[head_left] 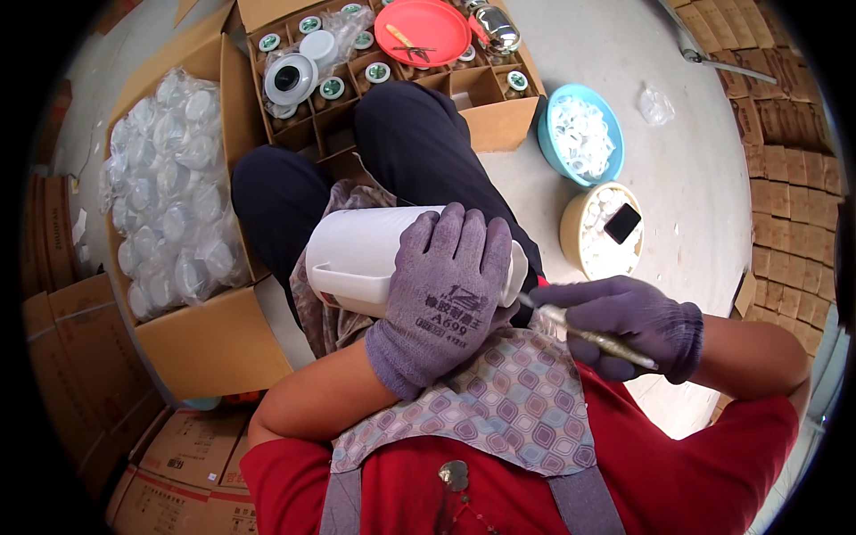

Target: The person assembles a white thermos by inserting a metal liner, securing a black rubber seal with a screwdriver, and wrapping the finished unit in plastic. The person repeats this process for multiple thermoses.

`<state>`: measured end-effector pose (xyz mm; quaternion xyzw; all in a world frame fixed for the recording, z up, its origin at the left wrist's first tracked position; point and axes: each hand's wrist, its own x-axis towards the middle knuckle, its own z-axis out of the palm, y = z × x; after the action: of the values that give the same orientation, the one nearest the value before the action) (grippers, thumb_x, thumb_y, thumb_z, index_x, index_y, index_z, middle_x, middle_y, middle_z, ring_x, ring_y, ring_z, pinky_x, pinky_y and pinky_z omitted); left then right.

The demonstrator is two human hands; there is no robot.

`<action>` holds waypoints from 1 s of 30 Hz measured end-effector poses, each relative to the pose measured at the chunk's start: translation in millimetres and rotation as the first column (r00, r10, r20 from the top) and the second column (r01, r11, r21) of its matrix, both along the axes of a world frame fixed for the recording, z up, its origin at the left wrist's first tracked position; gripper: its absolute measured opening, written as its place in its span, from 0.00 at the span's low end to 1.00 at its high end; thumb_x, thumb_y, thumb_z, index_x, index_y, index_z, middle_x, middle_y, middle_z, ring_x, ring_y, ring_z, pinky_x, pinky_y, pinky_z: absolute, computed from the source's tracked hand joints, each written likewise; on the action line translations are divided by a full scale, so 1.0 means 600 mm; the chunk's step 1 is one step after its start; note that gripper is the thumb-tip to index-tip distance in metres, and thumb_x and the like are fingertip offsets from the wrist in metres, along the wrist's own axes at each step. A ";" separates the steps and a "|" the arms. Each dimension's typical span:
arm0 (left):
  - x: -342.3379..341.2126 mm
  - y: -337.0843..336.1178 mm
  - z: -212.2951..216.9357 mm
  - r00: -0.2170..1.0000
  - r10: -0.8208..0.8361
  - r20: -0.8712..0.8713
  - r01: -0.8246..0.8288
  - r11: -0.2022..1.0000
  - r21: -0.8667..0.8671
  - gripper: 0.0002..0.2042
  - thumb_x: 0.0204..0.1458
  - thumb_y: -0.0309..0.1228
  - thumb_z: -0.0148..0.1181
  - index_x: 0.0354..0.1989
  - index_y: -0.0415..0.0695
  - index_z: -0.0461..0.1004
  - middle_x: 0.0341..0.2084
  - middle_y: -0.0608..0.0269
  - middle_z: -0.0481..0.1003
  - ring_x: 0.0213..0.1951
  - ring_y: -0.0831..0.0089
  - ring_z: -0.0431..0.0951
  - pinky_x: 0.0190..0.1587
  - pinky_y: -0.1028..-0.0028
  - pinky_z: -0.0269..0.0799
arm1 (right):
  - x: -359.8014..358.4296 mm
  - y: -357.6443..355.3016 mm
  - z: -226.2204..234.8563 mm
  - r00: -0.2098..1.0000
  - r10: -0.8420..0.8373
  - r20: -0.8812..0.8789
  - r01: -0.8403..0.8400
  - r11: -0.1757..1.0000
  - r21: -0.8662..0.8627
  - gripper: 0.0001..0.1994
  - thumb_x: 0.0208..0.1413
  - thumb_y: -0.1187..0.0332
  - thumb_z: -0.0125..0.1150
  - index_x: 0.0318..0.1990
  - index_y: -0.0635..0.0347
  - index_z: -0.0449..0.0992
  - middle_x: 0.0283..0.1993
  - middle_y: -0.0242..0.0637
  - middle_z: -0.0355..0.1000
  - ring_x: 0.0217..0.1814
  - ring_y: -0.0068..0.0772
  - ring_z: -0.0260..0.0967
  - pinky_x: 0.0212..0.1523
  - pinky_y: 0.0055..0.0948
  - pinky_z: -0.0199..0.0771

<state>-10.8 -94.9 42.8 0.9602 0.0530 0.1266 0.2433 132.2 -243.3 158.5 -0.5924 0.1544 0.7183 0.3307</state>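
**Holding a white plastic jug on the lap while a slim tool meets its rim**

Lying on its side across the person's lap, the white plastic jug (361,254) is smooth and opaque, with a moulded handle loop showing at its left end and its other end turned toward the person's right. It rests on a patterned apron (499,392) worn over a red shirt, just in front of dark trousers (419,147).

The left hand (441,299), in a purple knit glove, lies flat over the jug's right half with fingers spread and curled over the top, pressing it down and holding it steady. The bare forearm runs back toward the lower left. The right hand (629,325), gloved the same way, is closed in a firm fist around a slim metal tool (588,337) with a mottled handle; the tool's tip points left and touches the rim at the jug's right end. The right forearm comes in from the right edge.

The person sits on a pale concrete floor (687,160). To the left stands an open cardboard box (209,343) filled with bagged round clear parts. Ahead is a divided cardboard carton (486,116) holding capped containers, with a red plastic plate (423,31) on top. To the right sit a blue bowl (548,134) of small white pieces and a cream bowl (571,232) with a black phone (621,223) lying in it. Stacked cartons line the right wall.
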 end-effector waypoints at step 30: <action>-0.032 0.060 0.043 0.985 0.172 0.029 -0.168 0.979 -0.116 0.34 0.34 0.47 0.70 0.50 0.41 0.72 0.46 0.55 0.71 0.52 0.58 0.70 0.56 0.54 0.62 | 0.030 0.104 0.026 -0.348 0.407 0.844 -0.914 0.052 -0.402 0.16 0.53 0.74 0.60 0.50 0.57 0.71 0.26 0.38 0.71 0.20 0.39 0.70 0.22 0.37 0.69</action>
<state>-30.1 -58.9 68.4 0.9341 0.1372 0.1626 0.2867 150.0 -181.1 174.0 -0.6890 -0.6482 0.3174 -0.0654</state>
